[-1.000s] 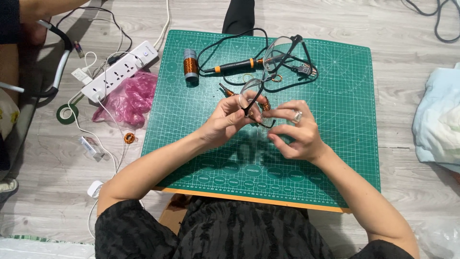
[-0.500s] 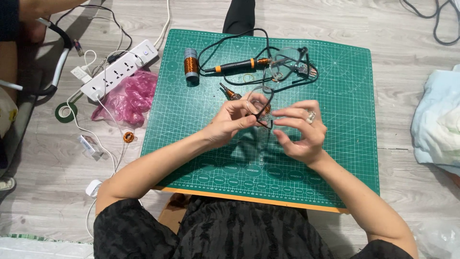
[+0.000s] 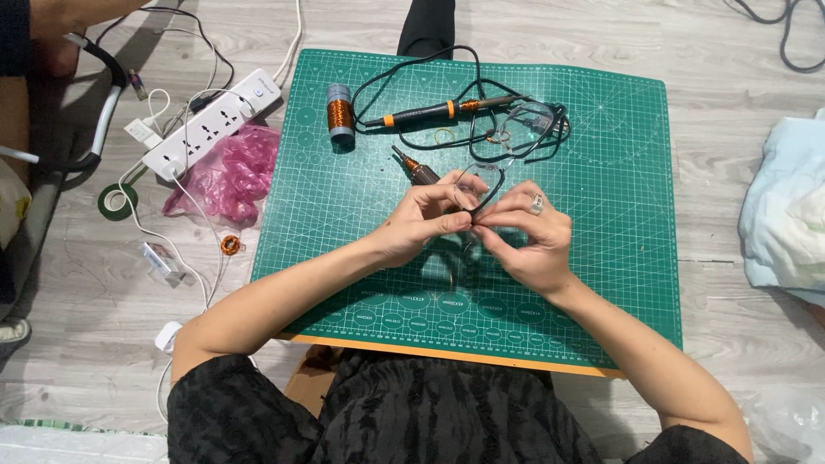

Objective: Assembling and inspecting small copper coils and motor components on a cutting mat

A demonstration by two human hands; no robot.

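My left hand (image 3: 427,222) and my right hand (image 3: 525,236) meet over the middle of a green cutting mat (image 3: 601,223). Together they pinch a pair of black-framed glasses (image 3: 478,182) near one lens; a thin copper wire hangs down below the fingers. A ring shows on my right hand. Just behind my left hand lies a small brown-handled tool (image 3: 418,169). Farther back on the mat are a soldering iron (image 3: 438,111) with a black cord, a spool of copper wire (image 3: 340,114) and clear safety glasses (image 3: 526,119).
Left of the mat on the wooden floor lie a white power strip (image 3: 211,122), a pink plastic bag (image 3: 225,172), a roll of green tape (image 3: 117,198) and a small copper coil (image 3: 229,246). A pale blue cloth (image 3: 786,210) lies at the right edge.
Both hands have drawn closer together on the glasses, fingertips now touching, and the frame has tilted a little. The tools on the mat have not moved.
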